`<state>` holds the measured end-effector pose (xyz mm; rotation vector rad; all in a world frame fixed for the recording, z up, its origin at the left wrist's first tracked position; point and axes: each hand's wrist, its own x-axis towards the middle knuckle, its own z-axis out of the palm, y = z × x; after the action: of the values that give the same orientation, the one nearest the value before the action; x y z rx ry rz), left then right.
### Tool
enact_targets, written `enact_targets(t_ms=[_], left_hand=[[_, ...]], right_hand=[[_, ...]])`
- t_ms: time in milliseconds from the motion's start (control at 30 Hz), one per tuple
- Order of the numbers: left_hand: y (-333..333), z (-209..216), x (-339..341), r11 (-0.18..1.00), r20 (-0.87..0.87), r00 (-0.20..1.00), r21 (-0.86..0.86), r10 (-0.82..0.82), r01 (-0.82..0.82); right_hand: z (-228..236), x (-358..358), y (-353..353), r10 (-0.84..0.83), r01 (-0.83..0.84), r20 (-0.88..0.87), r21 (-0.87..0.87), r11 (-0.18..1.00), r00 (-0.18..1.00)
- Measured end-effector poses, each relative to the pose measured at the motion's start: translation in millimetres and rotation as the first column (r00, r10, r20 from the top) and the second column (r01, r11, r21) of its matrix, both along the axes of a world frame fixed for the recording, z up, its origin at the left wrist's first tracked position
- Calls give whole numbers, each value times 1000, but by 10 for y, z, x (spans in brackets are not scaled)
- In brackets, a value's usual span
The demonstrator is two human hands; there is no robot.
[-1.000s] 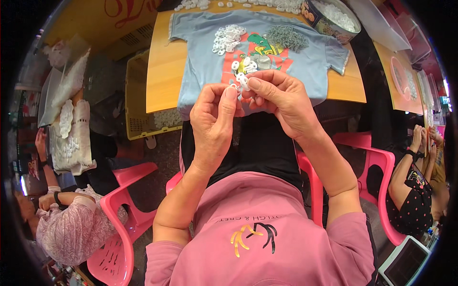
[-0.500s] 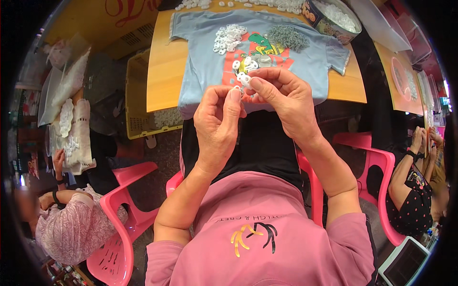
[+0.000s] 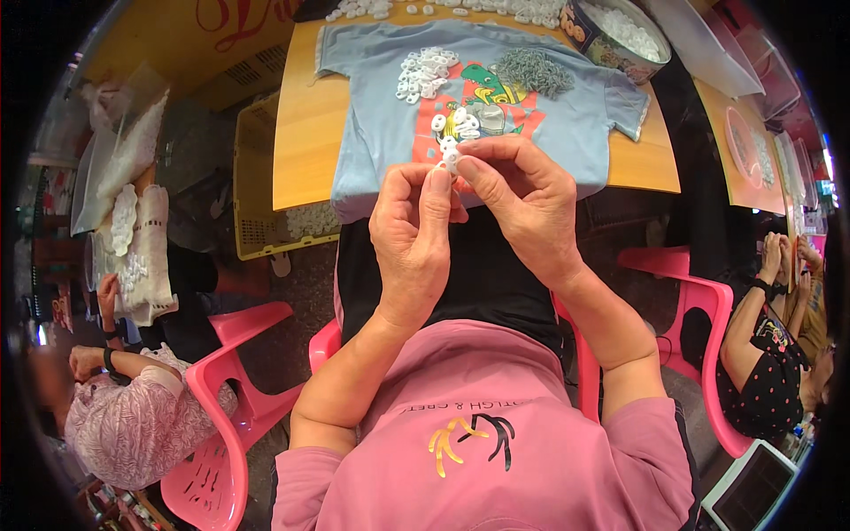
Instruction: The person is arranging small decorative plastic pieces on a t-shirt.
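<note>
My left hand (image 3: 409,234) is closed in a pinch, thumb against forefinger, with a small white bit at its fingertips. Close against it, my right hand (image 3: 531,208) pinches a small white oval plastic piece with holes (image 3: 452,159). The fingertips of both hands meet around these pieces, and the fingers cover part of them. Just beyond lie several loose white pieces (image 3: 463,124) on a light blue T-shirt (image 3: 376,133) spread over the table. Farther back on the shirt sit a heap of white oval pieces (image 3: 427,74) and a pile of thin grey parts (image 3: 534,71).
A wooden table (image 3: 305,133) carries the shirt. At its back right stands a round tin (image 3: 624,31) of white pieces; more line the far edge. A yellow crate (image 3: 257,221) is at the left. Co-workers sit at both sides near pink chairs (image 3: 235,389).
My hands have drawn together, so the white piece in my right fingers now meets my left fingertips. Earlier a small gap lay between them.
</note>
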<state>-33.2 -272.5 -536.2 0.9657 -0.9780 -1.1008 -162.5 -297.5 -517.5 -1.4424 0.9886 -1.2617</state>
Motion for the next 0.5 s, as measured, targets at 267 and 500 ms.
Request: enact_targets(t_ms=[267, 500], left_hand=[[-2, -33, 18, 997, -97, 992, 18, -74, 76], [8, -105, 86, 992, -24, 992, 34, -120, 121]], right_hand=[[-86, -3, -17, 73, -66, 91, -84, 994, 993], [-123, 12, -9, 92, -138, 272, 157, 978, 958]])
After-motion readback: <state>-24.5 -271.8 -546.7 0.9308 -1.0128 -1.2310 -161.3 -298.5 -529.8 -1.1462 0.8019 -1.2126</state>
